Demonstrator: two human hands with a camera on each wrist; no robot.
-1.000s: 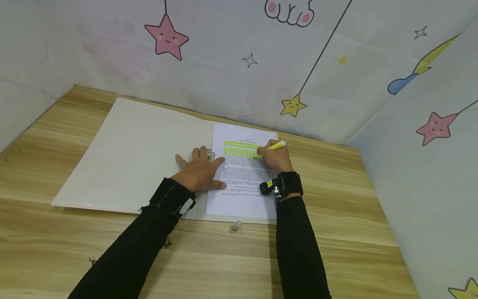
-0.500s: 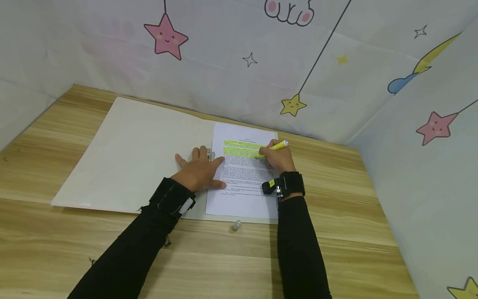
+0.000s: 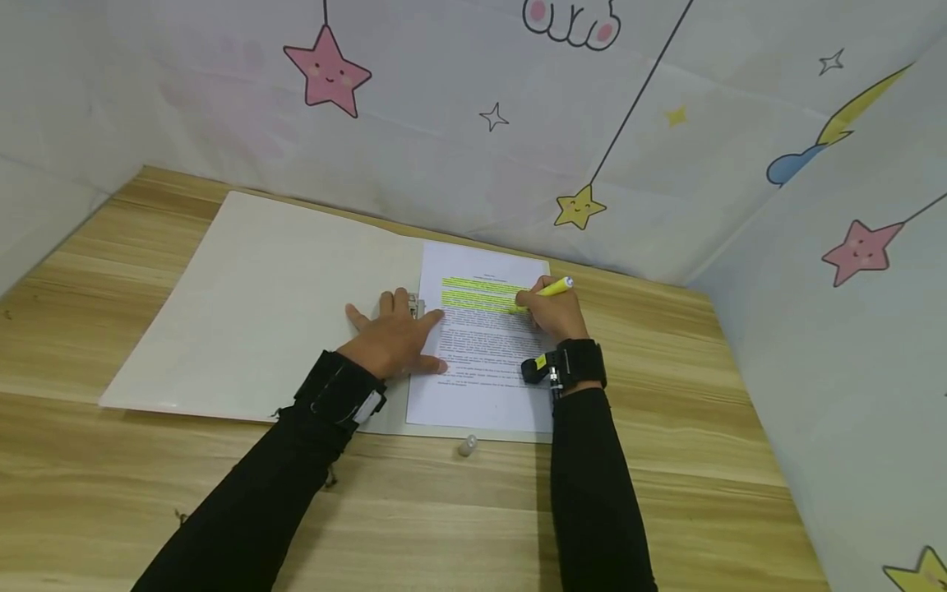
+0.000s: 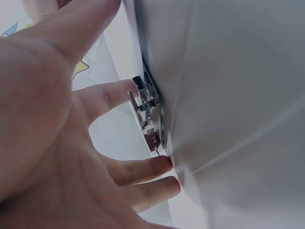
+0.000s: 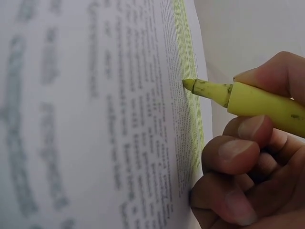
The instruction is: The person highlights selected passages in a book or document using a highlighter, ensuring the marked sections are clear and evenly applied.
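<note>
Wooden table [image 3: 688, 411], printed page [image 3: 477, 409], left hand [image 3: 392, 339] spread at left edge, right hand [image 3: 560, 314] near right edge pinching highlighter [image 3: 556, 286].

No word reads for certain: the printed lines [image 3: 484, 341] on the white sheet [image 3: 477, 404] are too small from the head, blurred or oblique from the right wrist.

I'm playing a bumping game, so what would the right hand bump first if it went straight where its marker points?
Probably the printed paper: the yellow marker in the right hand points at it. I can't tell whether its tip touches.
</note>
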